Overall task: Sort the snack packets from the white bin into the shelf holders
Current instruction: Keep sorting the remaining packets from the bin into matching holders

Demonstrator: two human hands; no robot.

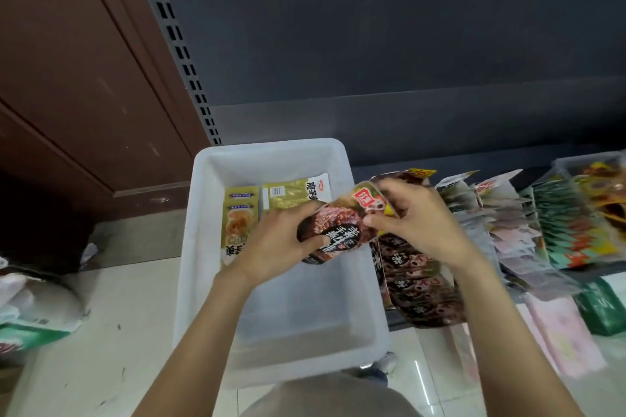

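Both hands hold one dark packet (333, 225) above the right rim of the white bin (203, 247). The left hand (281, 244) grips its lower-left end, fingers curled over the top edge and thumb pressed on the face. The right hand (413, 217) pinches the upper-right end, by the red label. So each grip is closed on the same packet, neither one free.

The packet's long axis runs from about 8 o'clock to 2 o'clock, the label end pointing at the shelf. The matching dark row (420, 284) lies just past the right hand, at roughly 4 o'clock from the packet, and the right hand is plainly the nearer one to it. I judge the next move to be a short carry to the right and down into that row.

Green packets (288, 195) lie at the bin's far end, at 10 o'clock from the left hand.
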